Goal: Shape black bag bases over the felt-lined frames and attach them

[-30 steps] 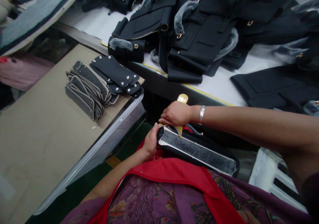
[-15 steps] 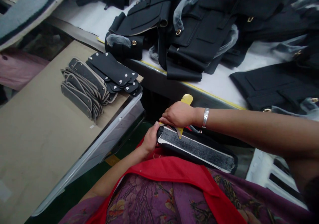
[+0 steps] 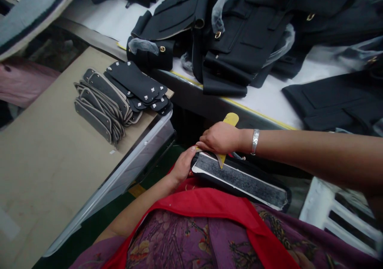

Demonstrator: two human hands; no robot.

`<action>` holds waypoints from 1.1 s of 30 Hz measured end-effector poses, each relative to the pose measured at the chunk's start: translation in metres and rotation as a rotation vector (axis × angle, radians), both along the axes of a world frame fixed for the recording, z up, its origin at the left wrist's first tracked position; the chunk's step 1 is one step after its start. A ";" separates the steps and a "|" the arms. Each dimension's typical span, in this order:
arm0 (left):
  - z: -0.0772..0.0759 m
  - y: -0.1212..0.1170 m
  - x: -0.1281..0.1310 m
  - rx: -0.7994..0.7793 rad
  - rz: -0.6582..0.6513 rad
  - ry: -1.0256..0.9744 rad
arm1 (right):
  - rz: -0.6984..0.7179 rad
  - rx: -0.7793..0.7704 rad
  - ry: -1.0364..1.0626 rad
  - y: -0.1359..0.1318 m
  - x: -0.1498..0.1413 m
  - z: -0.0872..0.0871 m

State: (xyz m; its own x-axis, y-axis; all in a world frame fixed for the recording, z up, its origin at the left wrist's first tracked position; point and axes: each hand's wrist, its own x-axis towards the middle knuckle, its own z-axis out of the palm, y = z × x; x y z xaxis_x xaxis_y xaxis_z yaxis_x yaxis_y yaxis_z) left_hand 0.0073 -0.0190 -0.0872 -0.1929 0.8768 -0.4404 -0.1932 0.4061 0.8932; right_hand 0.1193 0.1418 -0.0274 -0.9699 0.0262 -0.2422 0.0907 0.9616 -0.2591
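Observation:
A long black bag panel (image 3: 239, 179) with a grey glued strip and pale edge lies across my lap. My left hand (image 3: 181, 167) grips its left end, fingers curled round it. My right hand (image 3: 220, 138), with a silver bangle on the wrist, is closed on a yellow flat tool (image 3: 229, 120) whose pointed tip presses on the strip near the panel's left end.
A brown board table (image 3: 44, 149) at left carries a fanned stack of grey-edged black pieces (image 3: 101, 105) and studded black panels (image 3: 136, 83). Behind, a white worktable (image 3: 263, 97) is heaped with black bags (image 3: 239, 33) with gold fittings. A white stool (image 3: 338, 221) stands at right.
The view shifted slightly. My right hand and the yellow tool moved a little to the right along the panel; my left hand keeps its grip.

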 end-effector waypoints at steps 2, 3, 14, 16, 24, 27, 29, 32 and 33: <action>0.003 0.002 0.001 0.002 -0.006 -0.043 | 0.012 -0.003 -0.019 0.002 -0.001 0.002; 0.004 0.003 0.001 0.003 -0.008 -0.076 | -0.001 -0.001 -0.032 0.002 0.000 0.003; 0.017 0.011 -0.002 -0.009 -0.120 -0.180 | -0.338 0.009 -0.088 -0.035 0.026 0.006; 0.019 0.013 -0.003 -0.028 -0.156 -0.152 | -0.384 0.018 -0.089 -0.039 0.028 0.005; 0.028 0.022 -0.004 -0.036 -0.285 0.105 | -0.389 0.012 -0.132 -0.042 0.040 0.007; 0.031 0.023 -0.005 -0.021 -0.312 0.170 | -0.377 0.045 -0.140 -0.042 0.041 0.007; 0.031 0.022 -0.006 -0.017 -0.324 0.196 | -0.383 0.063 -0.143 -0.044 0.043 0.007; 0.030 0.019 -0.007 -0.023 -0.323 0.218 | -0.405 0.078 -0.166 -0.048 0.047 0.009; 0.029 0.018 -0.007 -0.019 -0.326 0.218 | -0.419 0.085 -0.182 -0.050 0.049 0.010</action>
State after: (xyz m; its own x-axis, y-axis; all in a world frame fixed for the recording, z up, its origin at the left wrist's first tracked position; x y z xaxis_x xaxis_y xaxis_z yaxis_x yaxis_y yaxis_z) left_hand -0.0001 -0.0009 -0.0586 0.0038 0.8998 -0.4363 0.1422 0.4314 0.8909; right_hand 0.1683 0.0919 -0.0175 -0.8133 0.4337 -0.3879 0.5126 0.8494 -0.1252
